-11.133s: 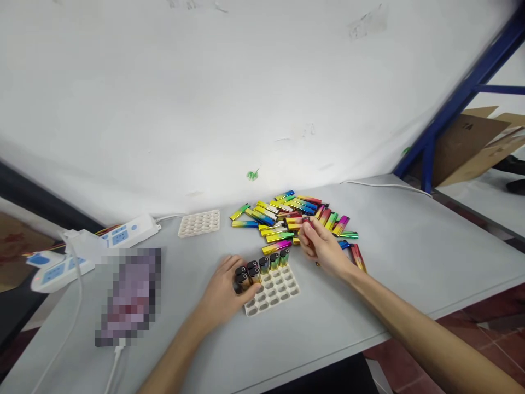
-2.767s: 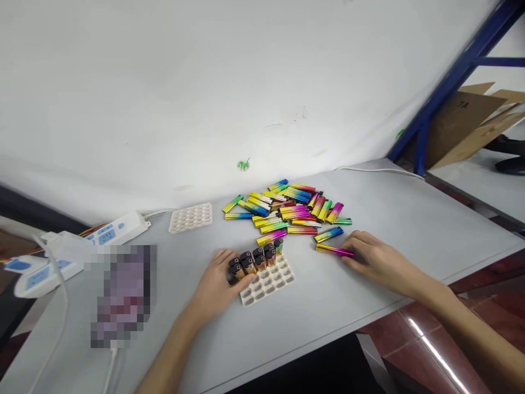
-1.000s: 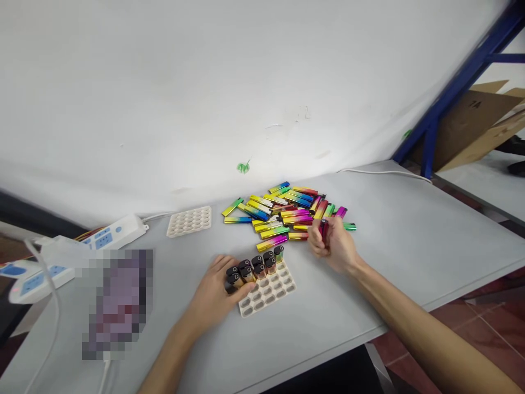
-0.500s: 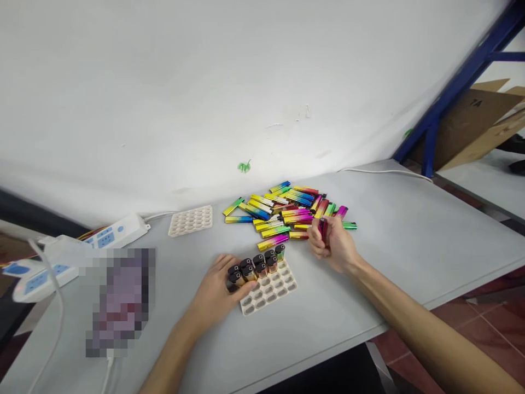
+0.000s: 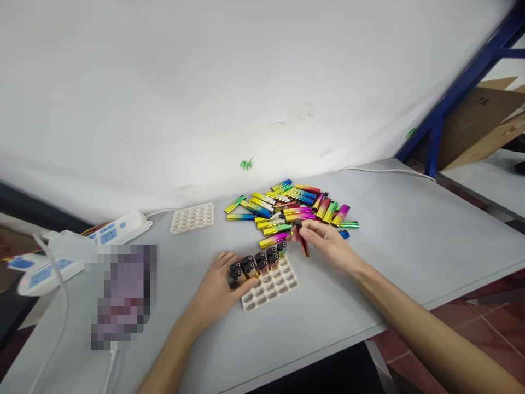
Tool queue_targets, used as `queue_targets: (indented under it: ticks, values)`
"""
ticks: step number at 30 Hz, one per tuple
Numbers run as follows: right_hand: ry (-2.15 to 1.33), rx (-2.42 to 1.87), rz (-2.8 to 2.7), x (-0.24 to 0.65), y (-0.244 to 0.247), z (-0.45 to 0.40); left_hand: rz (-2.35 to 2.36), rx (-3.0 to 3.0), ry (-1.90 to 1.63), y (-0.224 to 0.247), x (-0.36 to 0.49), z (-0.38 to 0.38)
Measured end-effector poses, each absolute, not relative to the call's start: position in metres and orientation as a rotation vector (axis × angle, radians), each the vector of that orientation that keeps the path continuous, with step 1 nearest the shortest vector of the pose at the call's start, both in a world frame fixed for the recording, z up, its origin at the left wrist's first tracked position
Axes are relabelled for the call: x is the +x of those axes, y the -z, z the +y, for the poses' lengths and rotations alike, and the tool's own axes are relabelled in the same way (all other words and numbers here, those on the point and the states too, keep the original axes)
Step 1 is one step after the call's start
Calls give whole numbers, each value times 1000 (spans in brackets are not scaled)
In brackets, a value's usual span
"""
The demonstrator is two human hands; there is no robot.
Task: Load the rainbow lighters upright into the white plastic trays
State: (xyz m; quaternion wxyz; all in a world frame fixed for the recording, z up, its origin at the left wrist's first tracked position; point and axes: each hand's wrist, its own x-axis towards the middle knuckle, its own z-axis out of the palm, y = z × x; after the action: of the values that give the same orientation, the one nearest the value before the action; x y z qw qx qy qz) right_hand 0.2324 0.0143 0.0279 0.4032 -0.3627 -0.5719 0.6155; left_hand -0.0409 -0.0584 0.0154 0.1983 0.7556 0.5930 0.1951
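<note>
A beige tray (image 5: pixel 268 290) with rows of oval holes lies on the table, with several black-topped lighters (image 5: pixel 262 265) upright in its back rows. My left hand (image 5: pixel 221 284) is curled around the tray's left end, its thumb along the front of the leftmost lighters. The fingers behind them are partly hidden. Just right of the tray and above the table, my right hand (image 5: pixel 324 241) pinches a dark red lighter (image 5: pixel 304 243), tilted with its black top up. Behind both hands is a loose pile of shiny multicoloured lighters (image 5: pixel 283 210), mostly lying flat.
A second beige holed tray (image 5: pixel 192 218) lies near the wall, holding nothing. White power strips (image 5: pixel 110 232) with cables and a blurred-out object (image 5: pixel 125 298) are on the left. A white cable (image 5: pixel 385 171) runs along the back right. Cardboard boxes (image 5: pixel 479 120) stand beyond a blue frame (image 5: pixel 459 93).
My right hand has moved left from the pile's front right toward the tray, turning the red lighter so its length shows. My left hand stays at the tray.
</note>
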Motion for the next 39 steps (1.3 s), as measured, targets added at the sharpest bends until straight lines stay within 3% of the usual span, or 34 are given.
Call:
queue_targets:
  ticks: [12, 33, 39]
  values:
    - [-1606, -966, -1606, 232, -19, 14, 1645, 2112, -525, -19, -39, -59]
    - [-1399, -970, -1825, 226, -21, 8, 1665, 2101, -515, -20, -40, -59]
    - [-963, -1060, -1990, 243, -25, 15, 1669, 2074, -502, -20, -39, -58]
